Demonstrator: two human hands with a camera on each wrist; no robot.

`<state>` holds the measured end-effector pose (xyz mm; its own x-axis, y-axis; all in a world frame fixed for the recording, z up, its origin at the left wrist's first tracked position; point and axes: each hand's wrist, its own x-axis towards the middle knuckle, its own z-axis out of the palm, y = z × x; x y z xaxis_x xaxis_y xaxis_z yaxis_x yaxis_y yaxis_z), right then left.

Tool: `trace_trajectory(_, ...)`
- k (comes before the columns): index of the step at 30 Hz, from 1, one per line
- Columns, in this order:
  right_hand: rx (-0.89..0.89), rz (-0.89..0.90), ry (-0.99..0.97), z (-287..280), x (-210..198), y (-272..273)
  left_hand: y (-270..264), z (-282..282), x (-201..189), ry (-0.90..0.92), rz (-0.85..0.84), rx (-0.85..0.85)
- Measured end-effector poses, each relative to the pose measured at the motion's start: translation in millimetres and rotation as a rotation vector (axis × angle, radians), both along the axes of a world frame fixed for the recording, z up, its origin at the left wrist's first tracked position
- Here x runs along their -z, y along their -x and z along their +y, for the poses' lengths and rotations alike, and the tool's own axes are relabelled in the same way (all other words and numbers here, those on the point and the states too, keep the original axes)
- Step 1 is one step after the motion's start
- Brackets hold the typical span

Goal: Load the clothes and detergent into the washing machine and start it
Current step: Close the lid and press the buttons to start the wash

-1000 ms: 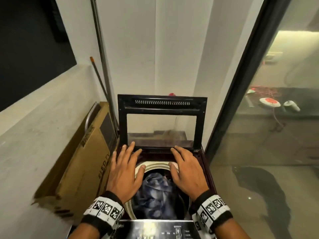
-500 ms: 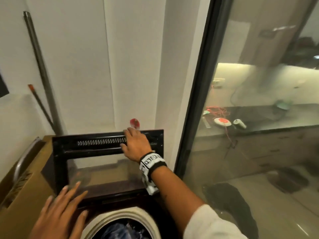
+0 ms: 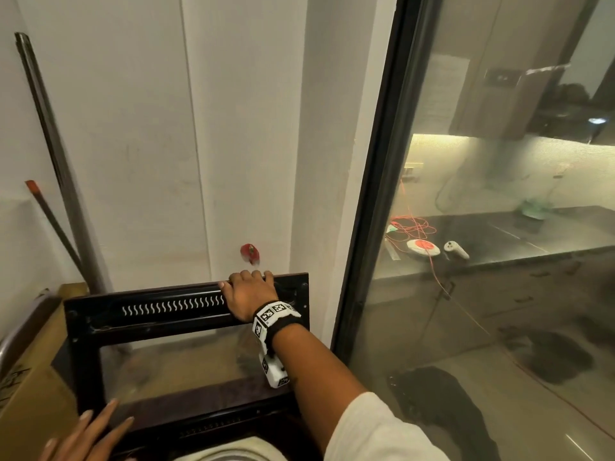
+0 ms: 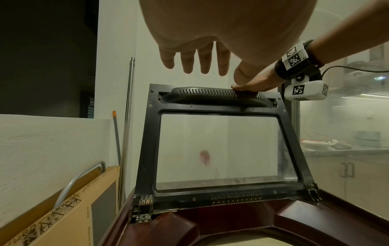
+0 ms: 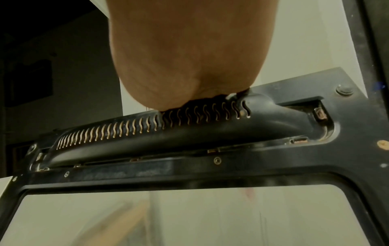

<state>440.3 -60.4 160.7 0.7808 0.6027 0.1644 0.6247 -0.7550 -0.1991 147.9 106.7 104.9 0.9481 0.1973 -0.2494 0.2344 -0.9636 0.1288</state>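
Half a second on, the view has tipped up and closed in on the raised lid [image 3: 186,314], and the clothes seen in the drum a moment earlier have slipped below the frame (only a pale sliver of drum rim [image 3: 233,452] shows at the bottom edge). The washing machine [image 4: 273,221], maroon-topped, stands in the corner with its glass-paned lid upright against the wall. The right hand [image 3: 248,296] lies over the lid's top edge toward its right corner, fingers curled over the back and palm pressed on the vented handle bar [image 5: 168,129], gripping it. The left hand [image 3: 88,434] hovers, fingers spread and holding nothing, near the lid's hinge edge on the left.

Judged from here, the lid is about to be pulled shut. Detergent appears in no view, so closing now may skip that step. A one-handed pull near one corner could let the lid drop hard; the left hand's fingers, close to the hinges [image 4: 142,209], risk a pinch. A cardboard box [image 4: 69,211] leans just beside the machine's left side.
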Motion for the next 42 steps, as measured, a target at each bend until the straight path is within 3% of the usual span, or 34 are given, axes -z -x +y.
trace_trajectory(3,-0.019,-0.02,-0.015,-7,-6,9,-5,-29,-25,-0.142,-0.074,0.102)
trace_trajectory(4,-0.022,-0.021,-0.021,-10,-7,13,-1,-27,-20,-0.014,-0.157,-0.033)
trace_trajectory(5,-0.029,-0.019,-0.026,-13,-9,18,8,-30,-21,0.152,-0.166,-0.057)
trace_trajectory(7,-0.046,-0.011,-0.033,-22,-13,31,18,-28,-19,0.117,-0.096,-0.065)
trace_trajectory(9,-0.07,-0.021,-0.032,-33,-21,48,22,-28,-10,0.064,-0.33,-0.059)
trace_trajectory(12,-0.098,-0.042,-0.01,-52,-26,79,34,-48,-22,0.062,-0.462,-0.08)
trace_trajectory(15,-0.13,-0.06,-0.005,-74,-20,115,48,-57,-32,0.047,-0.71,-0.049)
trace_trajectory(17,-0.14,-0.074,-0.017,-88,-15,144,59,-59,-32,0.059,-0.766,0.003)
trace_trajectory(28,-0.053,-0.025,-0.017,-137,32,251,101,-71,-10,-0.045,-0.667,0.115)
trace_trajectory(32,-0.062,0.04,-0.005,-149,50,281,119,-67,1,-0.106,-0.544,0.174)
trace_trajectory(39,-0.07,0.221,0.072,-158,72,307,141,-72,20,0.055,-0.372,0.22)
trace_trajectory(42,-0.065,0.292,0.051,-163,90,320,156,-77,39,0.045,-0.329,0.231)
